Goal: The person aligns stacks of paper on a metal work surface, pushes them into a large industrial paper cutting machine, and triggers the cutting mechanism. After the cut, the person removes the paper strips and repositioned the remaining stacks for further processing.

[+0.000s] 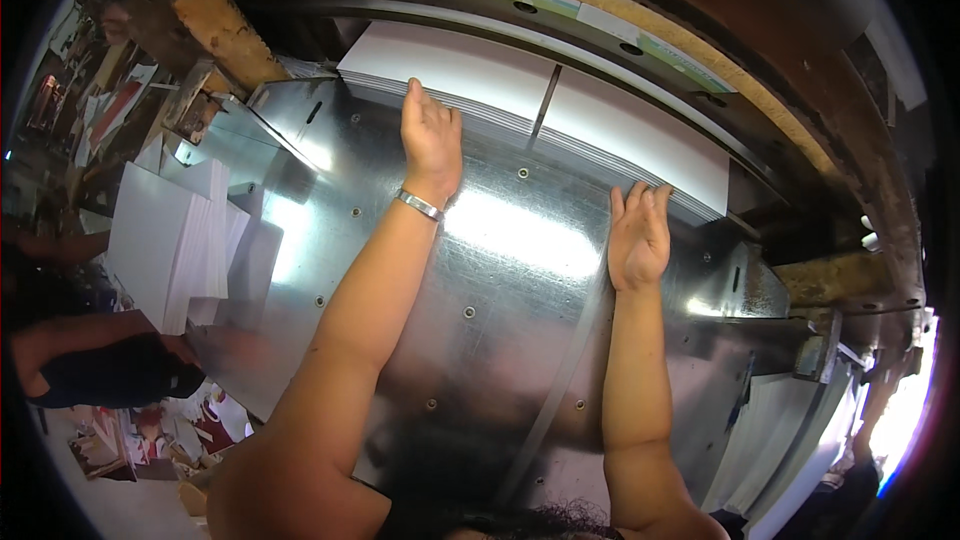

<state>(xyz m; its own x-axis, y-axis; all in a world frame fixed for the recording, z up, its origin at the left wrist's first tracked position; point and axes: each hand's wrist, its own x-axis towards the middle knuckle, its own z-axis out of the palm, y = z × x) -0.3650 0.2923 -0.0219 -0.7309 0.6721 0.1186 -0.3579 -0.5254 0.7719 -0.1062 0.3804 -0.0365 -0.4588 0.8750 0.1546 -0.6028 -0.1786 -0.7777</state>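
Note:
Two low stacks of white sheets lie side by side at the far end of a shiny metal table (pixel 520 340), with a narrow dark gap between them. My left hand (pixel 432 145), a metal band around its wrist, is at the front edge of the left stack (pixel 460 58), fingers stretched up and nothing in its grip. At the front edge of the right stack (pixel 640 135) is my right hand (pixel 638 240), its fingers extended and slightly bent, also holding nothing. Both stacks run back beneath a dark machine beam.
A heavy curved machine beam (pixel 780 115) spans the far side above the stacks. On the left, another person's arm (pixel 95 335) is beside a thick pile of white sheets (pixel 165 240). Paper scraps (pixel 150 435) litter the lower left. More white sheets (pixel 775 430) stand at right.

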